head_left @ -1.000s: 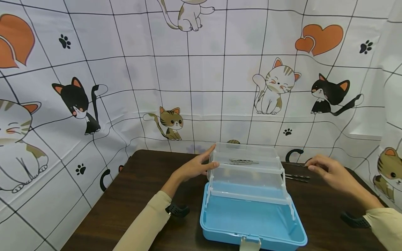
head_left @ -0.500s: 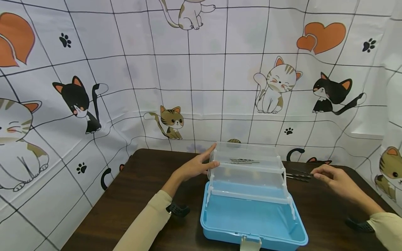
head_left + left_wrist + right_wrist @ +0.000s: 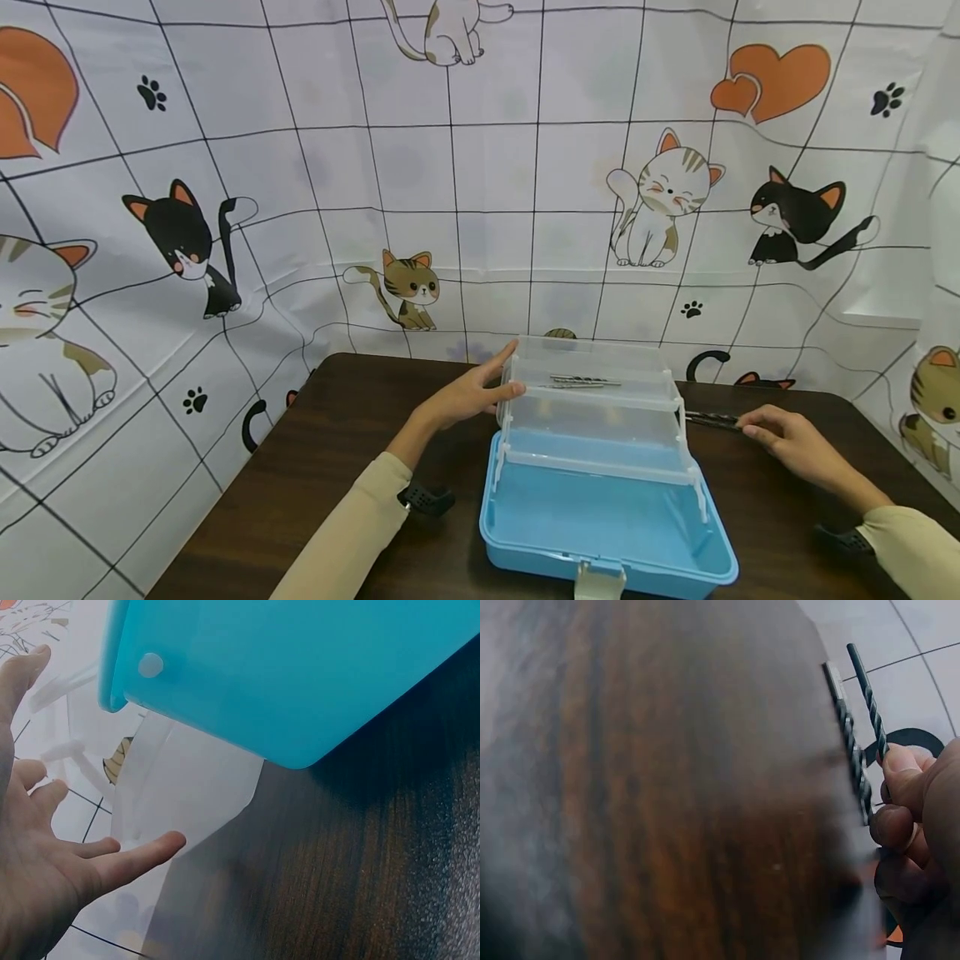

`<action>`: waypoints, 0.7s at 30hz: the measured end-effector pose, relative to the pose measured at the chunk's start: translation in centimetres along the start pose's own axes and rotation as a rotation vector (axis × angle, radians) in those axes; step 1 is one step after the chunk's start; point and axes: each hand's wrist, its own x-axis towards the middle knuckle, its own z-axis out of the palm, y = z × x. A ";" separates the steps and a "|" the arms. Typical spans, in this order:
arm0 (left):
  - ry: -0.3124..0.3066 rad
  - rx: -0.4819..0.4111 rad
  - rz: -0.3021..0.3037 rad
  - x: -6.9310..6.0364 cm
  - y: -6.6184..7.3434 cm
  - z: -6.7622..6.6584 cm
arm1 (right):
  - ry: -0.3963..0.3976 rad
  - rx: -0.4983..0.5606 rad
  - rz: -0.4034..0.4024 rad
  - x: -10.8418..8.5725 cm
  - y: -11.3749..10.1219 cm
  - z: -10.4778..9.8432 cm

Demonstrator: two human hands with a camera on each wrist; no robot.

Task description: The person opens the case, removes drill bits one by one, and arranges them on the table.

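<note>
A light blue toolbox [image 3: 607, 521] stands with its clear plastic trays [image 3: 592, 417] raised at the back. Several metal drill bits [image 3: 585, 381] lie in the upper tray. My left hand [image 3: 468, 397] rests against the left end of that tray, its fingers [image 3: 139, 866] spread and extended. To the right of the box, my right hand [image 3: 787, 442] pinches a dark twist drill bit [image 3: 868, 697] between thumb and fingers. Next to it another drill bit [image 3: 849, 735] lies on the table; whether more lie beneath it I cannot tell.
The box and bits are on a dark wooden table [image 3: 285, 500]. Behind it hangs a white sheet [image 3: 487, 175] with grid lines and printed cats. A pale latch [image 3: 597, 581] hangs from the box's front edge.
My right hand, with the drill bit in it, has come nearer and lower, to just beside the bit on the table. My left hand has stayed at the tray.
</note>
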 end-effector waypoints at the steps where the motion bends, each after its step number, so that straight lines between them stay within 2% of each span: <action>1: 0.000 0.000 -0.002 0.0 0.1 0.0 | 0.005 -0.015 -0.010 0.1 0.0 0.1; 6: 0.006 0.007 -0.016 0.1 0.3 -0.3 | 0.013 -0.055 -0.031 0.5 0.1 0.4; 15: 0.008 0.007 -0.007 0.1 0.0 -0.1 | -0.024 -0.099 0.033 1.0 0.0 0.8; 21: 0.001 0.011 -0.009 0.1 0.0 0.0 | -0.020 -0.111 0.035 1.0 0.0 1.0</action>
